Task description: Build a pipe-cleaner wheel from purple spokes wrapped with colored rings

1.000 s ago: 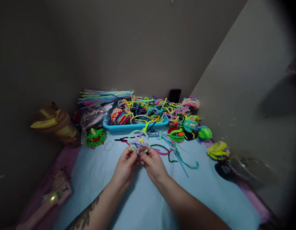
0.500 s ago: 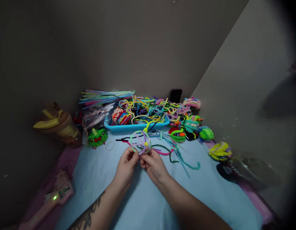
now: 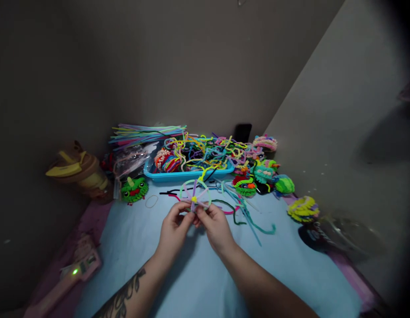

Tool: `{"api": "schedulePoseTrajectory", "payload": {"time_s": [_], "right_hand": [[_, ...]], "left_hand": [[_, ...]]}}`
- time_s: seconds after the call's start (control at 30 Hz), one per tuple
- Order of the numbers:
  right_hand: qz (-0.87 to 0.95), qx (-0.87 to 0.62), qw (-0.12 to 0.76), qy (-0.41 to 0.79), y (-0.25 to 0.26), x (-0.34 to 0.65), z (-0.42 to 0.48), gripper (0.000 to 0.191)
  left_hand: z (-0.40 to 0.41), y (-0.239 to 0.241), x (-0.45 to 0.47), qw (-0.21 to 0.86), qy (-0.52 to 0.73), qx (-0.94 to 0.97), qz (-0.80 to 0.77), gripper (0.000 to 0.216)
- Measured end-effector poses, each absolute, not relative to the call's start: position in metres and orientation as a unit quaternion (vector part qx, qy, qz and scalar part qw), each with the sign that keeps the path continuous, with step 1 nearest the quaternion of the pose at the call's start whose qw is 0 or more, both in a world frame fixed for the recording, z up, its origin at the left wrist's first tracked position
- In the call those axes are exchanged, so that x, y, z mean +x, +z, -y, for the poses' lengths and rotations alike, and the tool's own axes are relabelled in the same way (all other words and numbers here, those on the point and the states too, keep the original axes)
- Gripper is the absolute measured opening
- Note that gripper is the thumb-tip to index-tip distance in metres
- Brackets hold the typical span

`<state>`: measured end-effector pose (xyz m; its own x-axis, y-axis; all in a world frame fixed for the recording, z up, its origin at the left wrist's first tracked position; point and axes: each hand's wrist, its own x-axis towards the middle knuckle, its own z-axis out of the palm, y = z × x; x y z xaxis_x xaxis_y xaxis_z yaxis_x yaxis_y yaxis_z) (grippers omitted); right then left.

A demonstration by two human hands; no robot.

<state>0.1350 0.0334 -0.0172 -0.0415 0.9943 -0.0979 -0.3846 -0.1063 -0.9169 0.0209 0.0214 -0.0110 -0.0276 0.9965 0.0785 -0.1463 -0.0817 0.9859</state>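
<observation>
Both hands meet over the light blue table top (image 3: 198, 282), pinching a small pipe-cleaner wheel (image 3: 195, 194): a pale green ring with purple spokes and a yellow hub. My left hand (image 3: 173, 229) grips its lower left rim with closed fingers. My right hand (image 3: 214, 226) pinches the lower right rim and the spokes near the hub. The wheel stands tilted up towards me, above the table. Loose teal, pink and dark green pipe cleaners (image 3: 244, 212) lie just beyond my right hand.
A blue tray (image 3: 188, 176) full of tangled pipe cleaners stands behind. Straight pipe cleaners (image 3: 145, 131) are bundled at the back left. Woven craft figures: a green one (image 3: 134, 190) on the left, several at right (image 3: 264, 174). A yellow cup (image 3: 77, 172) and pink tool (image 3: 72, 276) sit left.
The wheel has turned slightly in my fingers and risen a little. My fingertips have shifted along its lower rim towards the hub. Everything else stays put.
</observation>
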Motion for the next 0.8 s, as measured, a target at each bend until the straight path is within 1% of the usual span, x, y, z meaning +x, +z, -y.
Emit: {"api": "schedulePoseTrajectory", "payload": {"time_s": [0.1, 0.17, 0.3, 0.4, 0.63, 0.8], "right_hand": [[0.406, -0.427, 0.545, 0.596, -0.0139, 0.1372, -0.0325, 0.030], [0.415, -0.437, 0.540, 0.588, -0.0121, 0.1383, -0.0321, 0.029], [0.402, -0.415, 0.549, 0.604, -0.0118, 0.1373, -0.0317, 0.026], [0.362, -0.389, 0.554, 0.641, -0.0128, 0.1350, -0.0314, 0.029], [0.284, -0.403, 0.448, 0.745, -0.0125, 0.1337, -0.0312, 0.039], [0.283, -0.390, 0.447, 0.753, -0.0119, 0.1342, -0.0307, 0.030]], "left_hand": [[-0.0224, -0.0105, 0.0170, 0.458, 0.559, 0.517, -0.459, 0.007], [-0.0230, -0.0104, 0.0157, 0.443, 0.556, 0.531, -0.461, 0.006], [-0.0241, -0.0116, 0.0159, 0.477, 0.562, 0.496, -0.459, 0.006], [-0.0249, -0.0109, 0.0158, 0.482, 0.576, 0.466, -0.467, 0.005], [-0.0243, -0.0033, 0.0139, 0.400, 0.564, 0.525, -0.496, 0.008], [-0.0221, -0.0044, 0.0148, 0.395, 0.542, 0.549, -0.499, 0.010]]}}
